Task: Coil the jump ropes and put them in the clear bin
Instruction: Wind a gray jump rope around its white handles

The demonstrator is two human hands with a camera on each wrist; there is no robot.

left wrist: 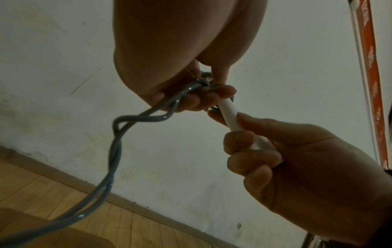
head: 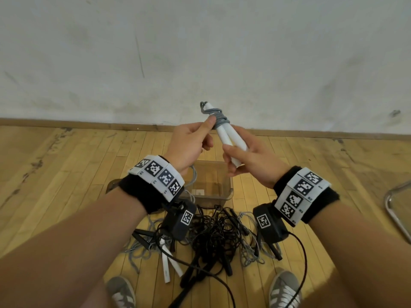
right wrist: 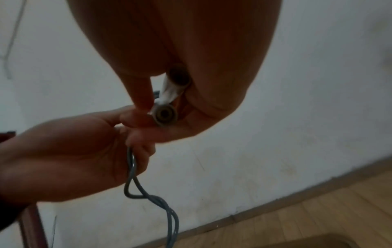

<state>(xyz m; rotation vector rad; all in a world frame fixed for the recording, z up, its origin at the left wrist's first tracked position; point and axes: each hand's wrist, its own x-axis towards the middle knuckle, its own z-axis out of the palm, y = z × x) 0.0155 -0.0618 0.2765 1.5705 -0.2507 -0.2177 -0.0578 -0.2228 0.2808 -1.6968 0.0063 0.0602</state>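
Note:
I hold a jump rope with two white handles (head: 229, 138) side by side, tilted up and away, above the clear bin (head: 213, 185). Grey cord (head: 219, 117) is wound round the handles' upper ends. My right hand (head: 249, 156) grips the lower handle ends; their hollow butts (right wrist: 166, 115) show in the right wrist view. My left hand (head: 191, 143) pinches the cord at the wrap, thumb on top. A doubled, twisted strand of grey cord (left wrist: 114, 151) hangs from my left fingers (left wrist: 197, 100) down toward the floor.
A tangled pile of black and grey jump ropes (head: 213, 238) lies on the wooden floor between the bin and my shoes (head: 284, 287); another white-handled pair (head: 169, 263) lies in it. A white wall stands just beyond. A metal chair leg (head: 391, 210) is at right.

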